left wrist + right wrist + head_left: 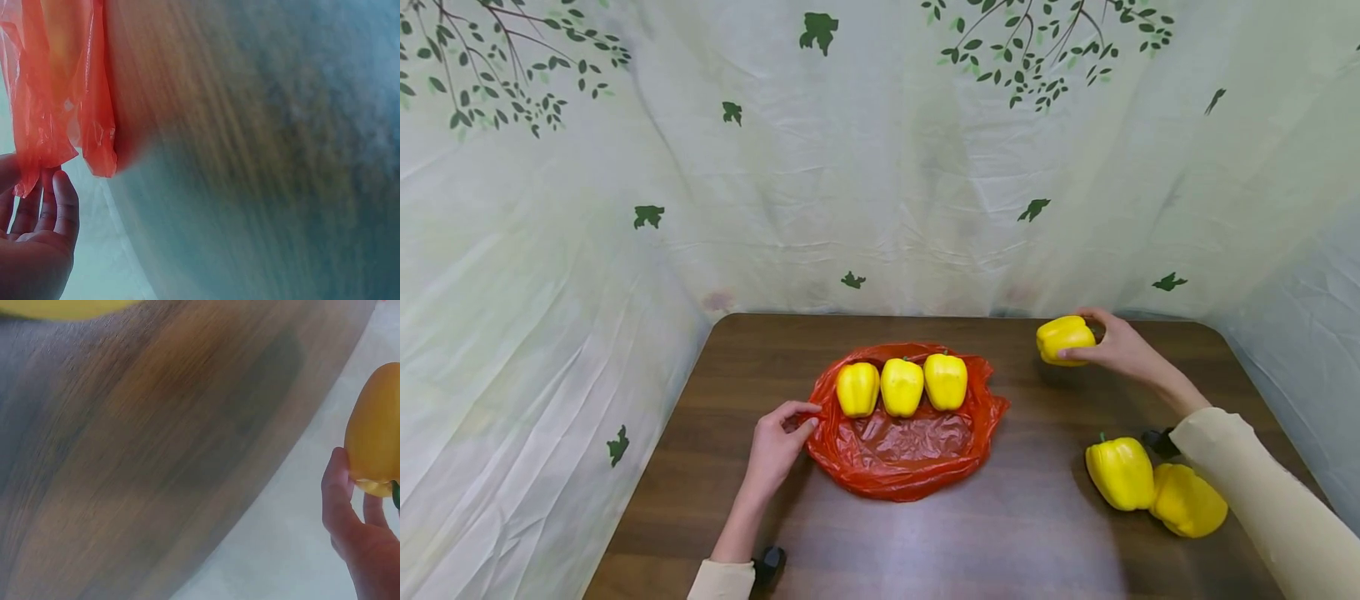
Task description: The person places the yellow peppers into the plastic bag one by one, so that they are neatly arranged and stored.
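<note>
Right hand (1120,346) at far right of the worktop (1045,533), grip closed around a yellow pepper (1064,337), held just above the surface near the back edge. Right wrist view confirms: thumb and fingers (336,494) curled round the pepper's stem end, pepper clear of the wood. Left hand (777,442) at the left rim of the red plastic bag (902,454), grip narrow, fingertips pinching the bag's edge; left wrist view shows the film caught between the fingers (62,200), picture blurred. Bag lies flattened open mid-worktop with three yellow peppers (902,386) in a row along its far side, touching each other, upright. Two more yellow peppers (1150,485) lie on the bare worktop near right, touching, just beside the right sleeve (1277,500). Leaf-print cloth backdrop (880,167) wraps behind and to both sides.
</note>
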`<state>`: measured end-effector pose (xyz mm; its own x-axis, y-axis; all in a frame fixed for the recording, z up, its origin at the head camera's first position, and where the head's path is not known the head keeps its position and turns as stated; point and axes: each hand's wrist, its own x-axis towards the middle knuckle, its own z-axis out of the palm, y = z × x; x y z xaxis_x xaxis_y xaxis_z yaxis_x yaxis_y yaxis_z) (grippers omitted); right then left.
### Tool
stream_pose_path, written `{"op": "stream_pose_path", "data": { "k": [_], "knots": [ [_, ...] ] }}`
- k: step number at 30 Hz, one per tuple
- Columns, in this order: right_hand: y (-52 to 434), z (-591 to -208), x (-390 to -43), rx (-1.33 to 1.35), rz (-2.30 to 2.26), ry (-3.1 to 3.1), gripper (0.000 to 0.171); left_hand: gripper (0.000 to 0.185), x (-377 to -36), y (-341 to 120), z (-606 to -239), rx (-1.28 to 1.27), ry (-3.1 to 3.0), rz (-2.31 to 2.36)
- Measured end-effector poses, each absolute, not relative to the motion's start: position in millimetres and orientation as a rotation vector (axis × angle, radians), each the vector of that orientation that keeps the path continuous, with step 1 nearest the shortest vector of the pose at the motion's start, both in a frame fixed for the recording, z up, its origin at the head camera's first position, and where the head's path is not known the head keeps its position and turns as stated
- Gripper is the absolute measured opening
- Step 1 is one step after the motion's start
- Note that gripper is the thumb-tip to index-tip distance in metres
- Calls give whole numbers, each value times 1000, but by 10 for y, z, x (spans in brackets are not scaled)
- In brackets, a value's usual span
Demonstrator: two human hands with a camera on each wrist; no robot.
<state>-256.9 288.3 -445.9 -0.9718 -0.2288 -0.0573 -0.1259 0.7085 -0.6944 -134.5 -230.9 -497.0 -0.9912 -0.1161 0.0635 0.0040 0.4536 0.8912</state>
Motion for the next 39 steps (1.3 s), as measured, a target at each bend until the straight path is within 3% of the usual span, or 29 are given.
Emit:
{"op": "stream_pose_path", "data": {
  "k": [22,39],
  "knots": [
    [2497,-4367,-2397,-516,-1270,2735,72,16,-1342,-2317,-4974,97,-2567,-1589],
    [2164,-4413,-2292,-529,-1327,2628,70,17,-1331,-2305,-4977,112,-2575,-1585]
  ]
}}
